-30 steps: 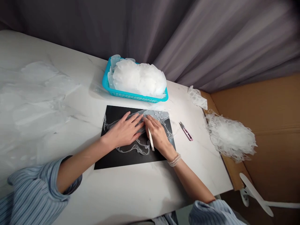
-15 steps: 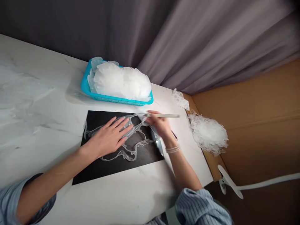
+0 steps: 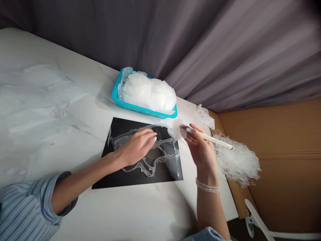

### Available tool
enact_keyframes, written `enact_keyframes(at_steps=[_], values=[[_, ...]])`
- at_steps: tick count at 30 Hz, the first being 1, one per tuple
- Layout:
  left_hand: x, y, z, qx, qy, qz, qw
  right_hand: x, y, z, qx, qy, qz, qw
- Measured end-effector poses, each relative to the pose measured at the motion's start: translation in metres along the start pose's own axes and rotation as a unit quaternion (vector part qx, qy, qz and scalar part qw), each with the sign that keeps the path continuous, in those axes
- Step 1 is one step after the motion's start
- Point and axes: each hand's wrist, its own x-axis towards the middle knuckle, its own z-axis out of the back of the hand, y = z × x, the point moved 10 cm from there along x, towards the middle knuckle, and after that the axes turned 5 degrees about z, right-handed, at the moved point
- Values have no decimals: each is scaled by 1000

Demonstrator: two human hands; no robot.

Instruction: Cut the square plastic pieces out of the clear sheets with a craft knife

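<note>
My right hand [image 3: 202, 150] holds a slim white-handled, pen-like tool [image 3: 215, 140] with a dark tip, off the right side of the black mat [image 3: 107, 177]. At its fingertips is a thin, translucent rounded piece [image 3: 177, 129]. My left hand [image 3: 136, 147] is over the mat, fingers drawn together with the thumb near them. Something small and whitish shows at the thumb tip; I cannot tell if it is held. Beneath this hand lies a clear plastic sheet [image 3: 149, 170] with large cut-out openings, partly hidden by the hand.
Behind the mat, a blue basket [image 3: 140, 108] is heaped with translucent pieces [image 3: 150, 92]. To the right are a crumpled perforated scrap [image 3: 205, 116] and a pile of stringy clear offcuts [image 3: 239, 160] against cardboard [image 3: 276, 144]. Clear sheets [image 3: 42, 100] cover the table's left.
My right hand has moved right, off the mat, with the tool and a translucent piece. My left hand's spread fingers have drawn together. The view has shifted.
</note>
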Motion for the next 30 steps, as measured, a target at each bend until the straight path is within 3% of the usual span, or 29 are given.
enact_keyframes(at_steps=[2,4,6,8,10,12,15,18,20,25,30], values=[[9,4,-14,-98,23,71,992,-23,18,-41,-69,97,16,993],[18,6,-29,-151,60,121,979,-53,28,-82,-158,252,32,954],[23,11,-36,-193,74,153,966,-72,32,-96,-199,332,42,921],[25,16,-35,-205,64,162,963,-65,36,-80,-200,276,47,939],[24,21,-34,-206,54,167,963,-43,34,-48,-227,157,42,960],[20,24,-33,-193,52,171,965,-25,24,-26,-279,89,23,956],[17,23,-31,-155,46,168,973,-7,-2,-32,-286,139,-9,948],[17,19,-23,-96,19,154,983,-4,-25,-57,-200,236,-43,950],[17,16,-15,-55,-6,140,989,-4,-32,-67,-156,264,-52,951],[18,7,0,27,-50,92,994,-1,-37,-79,-119,262,-51,956],[17,-1,10,89,-90,57,990,3,-35,-82,-112,221,-40,968]])
